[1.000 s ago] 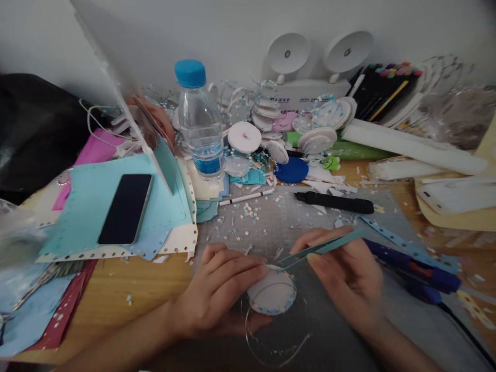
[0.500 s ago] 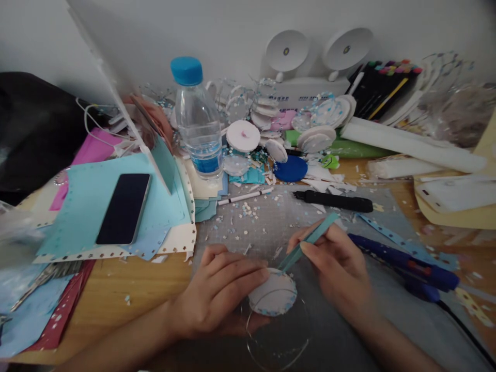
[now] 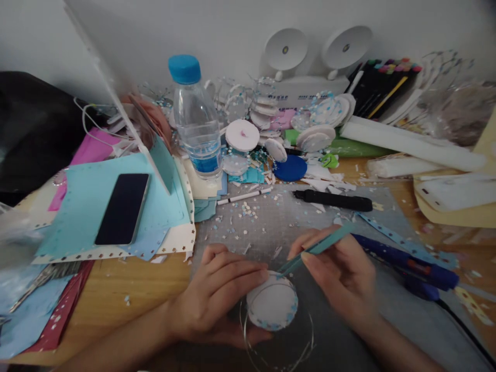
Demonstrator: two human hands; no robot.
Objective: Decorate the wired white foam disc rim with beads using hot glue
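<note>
My left hand (image 3: 227,292) is closed on the edge of a white round disc (image 3: 273,302), thumb below and fingers on top. Small blue and white pieces line the disc's rim. Thin wire loops (image 3: 312,336) hang under and beside it. In my right hand (image 3: 339,268) is a pair of teal tweezers (image 3: 329,242), pinched between thumb and fingers. Their tips reach the far edge of the disc, close to my left fingertips. Whether the tips hold a piece is too small to make out.
A grey mat (image 3: 248,232) strewn with paper bits lies underneath. Right of my right hand is a blue glue gun (image 3: 411,266); beyond the hands lies a black pen-like tool (image 3: 333,200). A water bottle (image 3: 197,124), a phone (image 3: 123,209) and several finished-looking discs (image 3: 242,135) stand around.
The disc has tilted to show more of its face. My right hand has shifted slightly right, and the tweezers lean lower, with their tips still at the disc's far edge.
</note>
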